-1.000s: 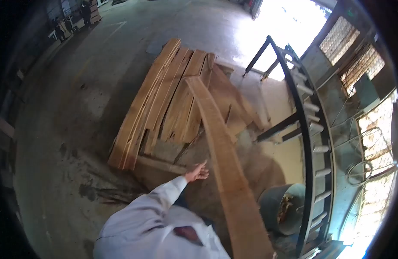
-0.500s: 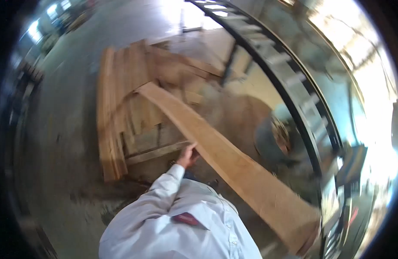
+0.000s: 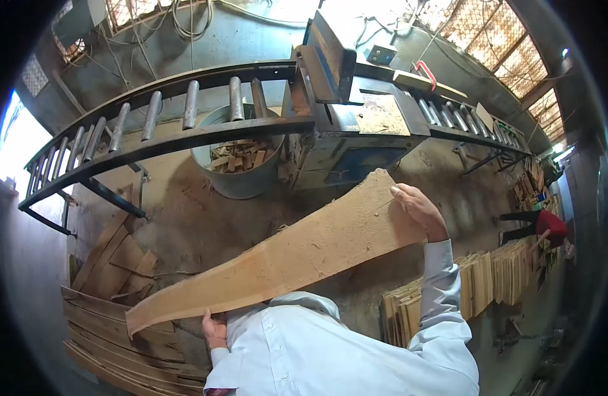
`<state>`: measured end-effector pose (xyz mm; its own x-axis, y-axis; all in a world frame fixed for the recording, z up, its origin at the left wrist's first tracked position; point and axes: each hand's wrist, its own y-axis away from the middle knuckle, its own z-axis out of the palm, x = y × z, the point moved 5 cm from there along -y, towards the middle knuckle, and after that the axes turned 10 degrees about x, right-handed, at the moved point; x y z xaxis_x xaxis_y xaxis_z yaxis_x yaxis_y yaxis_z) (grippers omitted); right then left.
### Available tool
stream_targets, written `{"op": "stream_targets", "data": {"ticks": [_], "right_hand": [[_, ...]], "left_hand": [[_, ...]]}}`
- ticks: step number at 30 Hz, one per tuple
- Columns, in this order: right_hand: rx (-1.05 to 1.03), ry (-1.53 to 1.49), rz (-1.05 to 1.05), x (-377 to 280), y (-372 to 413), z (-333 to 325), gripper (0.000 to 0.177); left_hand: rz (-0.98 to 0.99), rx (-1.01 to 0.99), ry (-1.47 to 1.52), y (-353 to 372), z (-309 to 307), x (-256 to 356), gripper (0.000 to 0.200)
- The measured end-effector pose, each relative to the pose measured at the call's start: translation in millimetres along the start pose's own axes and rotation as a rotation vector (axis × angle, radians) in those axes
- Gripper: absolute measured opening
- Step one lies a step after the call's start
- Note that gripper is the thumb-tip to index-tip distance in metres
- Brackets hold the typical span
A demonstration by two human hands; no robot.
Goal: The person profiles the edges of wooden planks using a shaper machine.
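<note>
Plank position: The plank (image 3: 297, 254) is being carried across the front of the body, from the near left up to the far right, clear of the floor (image 3: 185, 224) and on the near side of the saw bench (image 3: 356, 129).
Left hand: The left hand (image 3: 215, 330) is being closed on the lower edge near the plank's near-left end.
Right hand: The right hand (image 3: 419, 211) is being clamped over the far-right end, with the fingers lying across the upper face.
Handling: The plank is being judged long, stiff and fairly heavy. Its rough-sawn face is likely giving good friction but a risk of splinters.
Hold points: A grip near each end is being judged sound, since the length would swing wide if it were held at one point.
Nearby: The roller track (image 3: 185, 125) and the tub (image 3: 241, 168) of offcuts are being passed on the far side.
Hidden: The underside of the plank and both thumbs are being concealed. The board stack (image 3: 119, 333) is being cut off by the lens edge, and the near edge of the plank is being overlapped by the shirt (image 3: 330, 350).
</note>
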<state>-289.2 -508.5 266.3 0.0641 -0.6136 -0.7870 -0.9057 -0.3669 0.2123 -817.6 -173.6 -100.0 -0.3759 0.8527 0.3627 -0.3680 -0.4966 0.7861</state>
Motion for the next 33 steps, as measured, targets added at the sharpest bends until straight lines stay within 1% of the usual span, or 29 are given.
{"op": "stream_targets", "data": {"ticks": [1,4,6,7,9,11,12,13,15,16,17,18,19,20,22,23,25,26,27,29,32,33], "right_hand": [[-0.061,0.084,0.012,9,-6,1,0.035],[-0.007,0.049,-0.014,8,-6,5,0.033],[0.08,0.081,-0.158,1,-12,10,0.031],[0.11,0.091,-0.243,-5,-18,14,0.029],[0.138,0.166,-0.23,-23,-28,18,0.029],[0.093,0.173,-0.201,-39,-39,28,0.031],[0.096,0.21,-0.182,-38,-48,26,0.031],[0.096,0.251,-0.163,-39,-55,30,0.033],[0.062,0.197,-0.116,-78,-55,49,0.038],[0.125,0.402,-0.323,-49,-67,41,0.037],[0.131,0.609,-0.399,-62,-70,55,0.04],[0.147,0.813,-0.477,-77,-72,69,0.043],[0.11,0.377,-0.184,-66,-91,67,0.05],[0.083,0.44,-0.288,-65,-108,73,0.05],[0.111,0.543,-0.473,-79,-134,85,0.052],[0.182,0.514,-0.358,-97,-140,100,0.053],[0.365,0.452,-0.107,-123,-117,115,0.055],[0.29,0.482,-0.159,-105,-135,107,0.053],[0.275,0.477,-0.148,-83,-149,96,0.052],[0.267,0.413,-0.028,-30,-177,66,0.049],[0.23,0.257,0.161,54,-213,14,0.048],[0.3,0.305,0.147,50,-208,21,0.049]], "left_hand": [[0.003,0.035,-0.019,0,-3,2,0.037],[-0.002,-0.038,-0.071,-13,-3,4,0.039],[-0.081,0.056,-0.106,-15,-1,2,0.04],[-0.073,0.075,-0.086,-21,-5,5,0.041],[-0.057,0.111,-0.047,-32,-14,9,0.044],[-0.075,0.05,0.075,-37,15,15,0.045],[-0.092,0.087,0.063,-47,9,19,0.047],[-0.045,0.105,0.106,-54,10,27,0.047],[0.056,0.179,0.213,-59,13,43,0.047],[0.061,0.197,0.251,-76,0,46,0.047],[0.09,0.026,0.269,-91,-5,53,0.047],[0.057,0.052,0.386,-110,-16,53,0.047],[0.143,0.021,0.385,-118,-5,59,0.047],[0.013,-0.026,0.547,-124,5,57,0.044],[0.168,0.233,0.475,-140,12,61,0.041],[0.174,0.331,0.472,-154,4,55,0.04],[0.161,0.433,0.473,-149,10,52,0.04],[0.152,0.445,0.49,-151,15,52,0.041],[0.145,0.456,0.507,-153,14,48,0.041],[0.125,0.466,0.518,-157,21,47,0.043],[0.096,0.471,0.49,-143,49,45,0.045],[0.103,0.473,0.465,-140,57,48,0.046]]}}
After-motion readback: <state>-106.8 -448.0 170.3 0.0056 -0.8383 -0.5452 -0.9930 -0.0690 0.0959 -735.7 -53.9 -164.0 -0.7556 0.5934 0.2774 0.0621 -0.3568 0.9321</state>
